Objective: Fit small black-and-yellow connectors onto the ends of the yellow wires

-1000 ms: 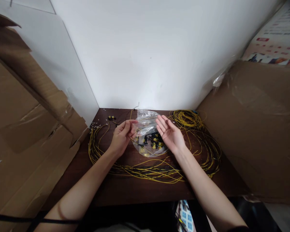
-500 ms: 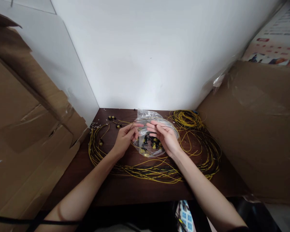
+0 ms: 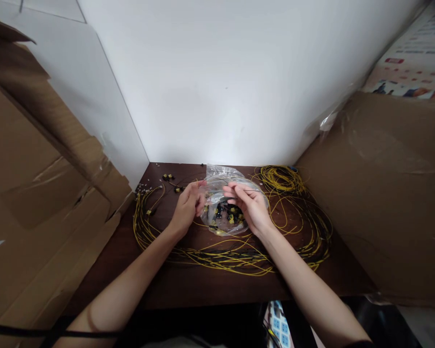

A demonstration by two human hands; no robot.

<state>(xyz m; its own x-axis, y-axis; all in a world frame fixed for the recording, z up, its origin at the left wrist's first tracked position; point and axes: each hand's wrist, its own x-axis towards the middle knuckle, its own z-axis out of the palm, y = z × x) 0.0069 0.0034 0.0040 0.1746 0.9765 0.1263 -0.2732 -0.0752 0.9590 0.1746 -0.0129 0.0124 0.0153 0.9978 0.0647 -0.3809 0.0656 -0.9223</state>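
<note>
Brown tabletop (image 3: 203, 291), yellow-black wires (image 3: 235, 262), wire coil (image 3: 282, 180), clear bag (image 3: 216, 170)

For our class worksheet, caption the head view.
Left hand and right hand over a clear plastic bag, yellow-and-black wires curving round its near side.

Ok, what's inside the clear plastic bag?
Small black and yellow parts show in the clear plastic bag. The right hand covers part of its right side, so anything beneath there is hidden.

At the centre of the frame, a narrow gap lay between the left hand (image 3: 190, 203) and the right hand (image 3: 252, 205), above the plastic bag (image 3: 221, 171). Cardboard (image 3: 39, 183) at left, a carton (image 3: 391, 193) at right and the white panel (image 3: 221, 87) behind blocked passage; yellow-black wires (image 3: 224, 261) crossed the lower centre.
</note>
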